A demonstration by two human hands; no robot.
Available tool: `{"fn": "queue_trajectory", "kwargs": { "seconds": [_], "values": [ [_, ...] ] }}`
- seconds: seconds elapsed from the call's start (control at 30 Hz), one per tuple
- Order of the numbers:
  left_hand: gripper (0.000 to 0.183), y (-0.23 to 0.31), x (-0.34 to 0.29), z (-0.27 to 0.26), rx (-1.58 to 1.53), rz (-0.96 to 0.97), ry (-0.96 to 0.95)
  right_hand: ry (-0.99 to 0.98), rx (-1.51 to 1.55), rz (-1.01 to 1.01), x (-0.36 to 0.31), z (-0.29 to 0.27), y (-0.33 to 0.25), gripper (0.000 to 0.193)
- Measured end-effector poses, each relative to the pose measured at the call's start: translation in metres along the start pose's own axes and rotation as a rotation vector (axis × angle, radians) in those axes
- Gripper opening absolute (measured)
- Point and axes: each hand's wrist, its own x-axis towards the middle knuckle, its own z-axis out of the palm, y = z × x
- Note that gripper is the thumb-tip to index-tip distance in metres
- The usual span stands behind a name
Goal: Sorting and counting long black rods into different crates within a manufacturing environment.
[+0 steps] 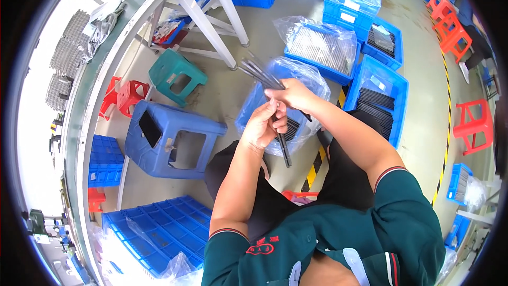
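Note:
A bundle of thin black rods (pixel 256 70) fans out up and to the left from my right hand (pixel 294 95), whose fingers are wrapped round it. Just below and to the left, my left hand (pixel 262 125) is closed with thumb and fingertips together. One black rod (pixel 286 153) slants down from its fingers. The two hands almost touch, and the fingers partly hide the rods. Beneath them a blue bin (pixel 247 107) lined with clear plastic stands on the floor between my legs. More black rods (pixel 289 128) lie inside it, partly covered by my hands.
A blue stool (pixel 198 122) with a black phone (pixel 150 128) on it stands to the left, a green stool (pixel 182 71) behind it. Blue bins of rods (pixel 394 87) stand to the right and beyond. A white-framed workbench (pixel 98 100) runs along the left; stacked blue crates (pixel 164 228) sit near left.

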Motion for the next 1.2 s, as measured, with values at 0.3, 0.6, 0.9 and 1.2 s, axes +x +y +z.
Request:
{"fn": "queue_trajectory", "kwargs": {
  "seconds": [0.3, 0.6, 0.9, 1.2],
  "values": [
    [0.028, 0.041, -0.005, -0.014, -0.107, 0.535, 0.572, -0.097, -0.163, 0.020, -0.035, 0.000, -0.014, 0.033],
    [0.028, 0.035, 0.003, -0.008, -0.110, 0.560, 0.435, -0.095, -0.283, 0.004, -0.041, -0.001, -0.024, 0.030],
    [0.024, 0.001, 0.022, 0.004, 0.110, 0.427, 0.349, -0.104, 0.240, 0.096, -0.033, 0.002, -0.013, 0.025],
    [0.030, 0.015, 0.013, 0.004, 0.179, 0.376, 0.387, 0.104, 0.098, 0.021, -0.016, -0.019, -0.001, 0.025]
  ]
}}
